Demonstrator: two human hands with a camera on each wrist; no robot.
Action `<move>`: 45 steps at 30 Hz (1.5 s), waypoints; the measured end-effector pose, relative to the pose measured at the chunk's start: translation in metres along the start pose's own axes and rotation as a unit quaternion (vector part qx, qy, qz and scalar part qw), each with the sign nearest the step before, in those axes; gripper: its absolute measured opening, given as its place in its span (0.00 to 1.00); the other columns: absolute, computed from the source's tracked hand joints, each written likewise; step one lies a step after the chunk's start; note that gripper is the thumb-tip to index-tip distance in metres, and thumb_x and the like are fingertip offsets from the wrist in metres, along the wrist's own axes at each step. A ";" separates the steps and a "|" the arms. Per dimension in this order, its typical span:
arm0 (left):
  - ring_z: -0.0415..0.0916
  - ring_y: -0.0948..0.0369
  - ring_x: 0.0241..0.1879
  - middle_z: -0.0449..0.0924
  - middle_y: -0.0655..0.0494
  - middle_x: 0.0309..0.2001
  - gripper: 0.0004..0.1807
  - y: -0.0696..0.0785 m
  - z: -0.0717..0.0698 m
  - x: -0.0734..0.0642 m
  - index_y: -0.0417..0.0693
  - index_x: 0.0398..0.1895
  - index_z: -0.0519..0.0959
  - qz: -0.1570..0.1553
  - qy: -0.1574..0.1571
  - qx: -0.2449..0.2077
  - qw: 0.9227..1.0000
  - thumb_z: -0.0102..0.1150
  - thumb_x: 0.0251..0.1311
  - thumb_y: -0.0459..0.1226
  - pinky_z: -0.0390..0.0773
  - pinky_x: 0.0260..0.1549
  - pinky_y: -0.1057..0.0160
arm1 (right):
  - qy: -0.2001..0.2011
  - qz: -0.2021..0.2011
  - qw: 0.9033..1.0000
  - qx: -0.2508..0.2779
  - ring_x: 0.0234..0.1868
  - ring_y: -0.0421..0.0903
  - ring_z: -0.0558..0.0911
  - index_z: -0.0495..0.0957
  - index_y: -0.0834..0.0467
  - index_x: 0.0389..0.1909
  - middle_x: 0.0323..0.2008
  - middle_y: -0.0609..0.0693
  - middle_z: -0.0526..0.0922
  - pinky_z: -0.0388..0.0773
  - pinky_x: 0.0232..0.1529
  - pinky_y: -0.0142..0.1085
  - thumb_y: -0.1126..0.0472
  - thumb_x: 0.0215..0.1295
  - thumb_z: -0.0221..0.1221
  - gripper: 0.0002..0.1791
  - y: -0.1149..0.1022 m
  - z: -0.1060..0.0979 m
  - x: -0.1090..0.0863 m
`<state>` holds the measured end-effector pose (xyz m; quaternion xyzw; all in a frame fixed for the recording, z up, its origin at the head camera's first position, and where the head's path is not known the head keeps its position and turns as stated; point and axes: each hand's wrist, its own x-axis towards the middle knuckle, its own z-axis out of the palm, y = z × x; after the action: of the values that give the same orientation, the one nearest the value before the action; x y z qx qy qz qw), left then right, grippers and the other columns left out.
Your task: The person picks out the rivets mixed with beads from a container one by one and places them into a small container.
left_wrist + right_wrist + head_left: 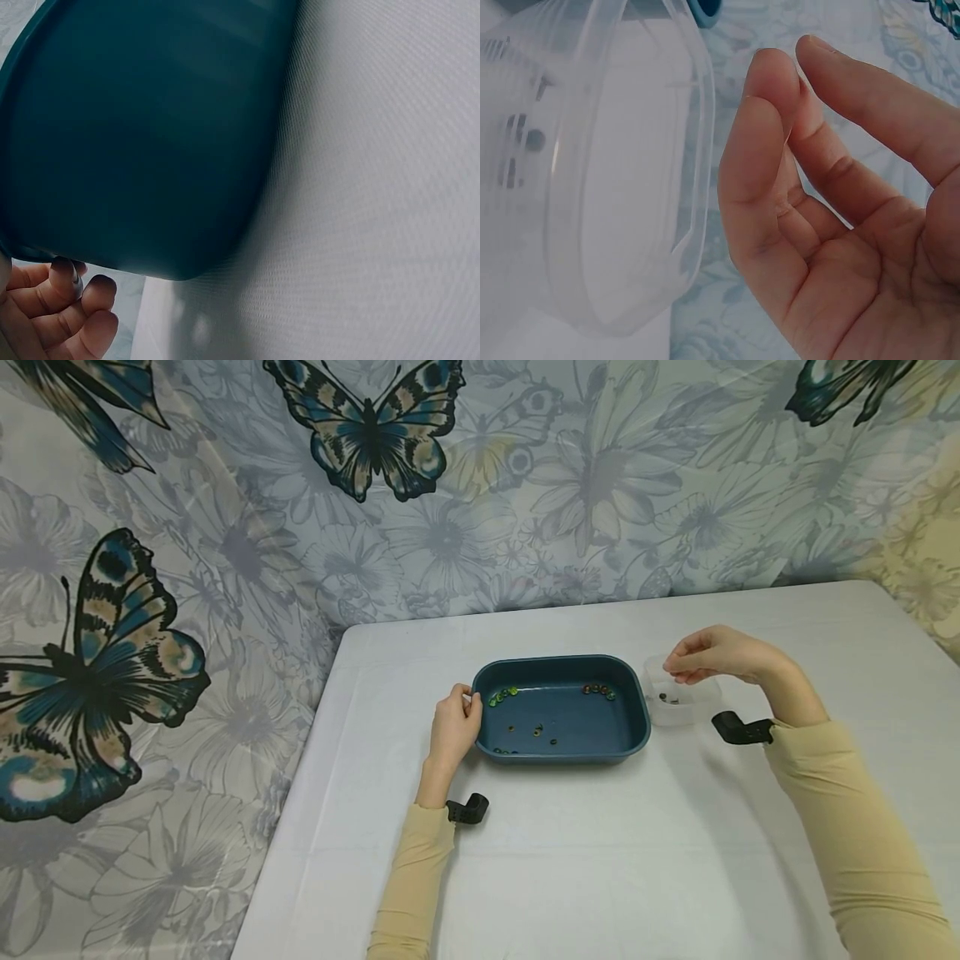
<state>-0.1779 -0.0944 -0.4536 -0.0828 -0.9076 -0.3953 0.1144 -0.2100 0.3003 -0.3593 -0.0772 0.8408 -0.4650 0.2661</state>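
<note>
A dark blue plastic tub rests on the table with small round glossy pieces inside. My left hand grips its left rim; in the left wrist view its fingers are bent at the tub's outer wall. Beside the tub's right end is a clear plastic container with a few small dark pieces in it. My right hand hovers over that container. Its fingers bend loosely toward the thumb in the right wrist view, leaving a narrow gap with nothing visible between the tips.
Inside the tub, green pieces curve along the left back, and a brown and green row lines the right back. Several more lie toward the front. A white cloth covers the table; a butterfly-print curtain hangs behind and to the left.
</note>
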 end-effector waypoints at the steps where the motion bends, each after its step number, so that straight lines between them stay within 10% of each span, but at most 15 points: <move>1: 0.60 0.64 0.11 0.64 0.58 0.13 0.12 0.000 0.000 0.000 0.34 0.42 0.75 0.001 0.000 0.000 1.000 0.48 0.66 0.36 0.60 0.12 0.68 | 0.000 -0.002 1.000 -0.001 0.32 0.44 0.80 0.78 0.67 0.38 0.31 0.53 0.80 0.78 0.38 0.36 0.62 0.65 0.56 0.11 -0.001 0.001 0.000; 45: 0.60 0.64 0.11 0.64 0.58 0.13 0.12 -0.001 0.000 0.001 0.35 0.43 0.75 -0.001 -0.003 0.001 1.000 0.48 0.66 0.36 0.61 0.13 0.68 | -0.058 -0.057 0.996 -0.031 0.35 0.49 0.81 0.77 0.71 0.40 0.33 0.55 0.81 0.77 0.40 0.40 0.59 0.63 0.58 0.16 -0.043 0.043 0.042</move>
<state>-0.1792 -0.0950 -0.4536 -0.0834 -0.9084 -0.3942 0.1116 -0.2284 0.2289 -0.3579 -0.1599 0.8323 -0.4480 0.2847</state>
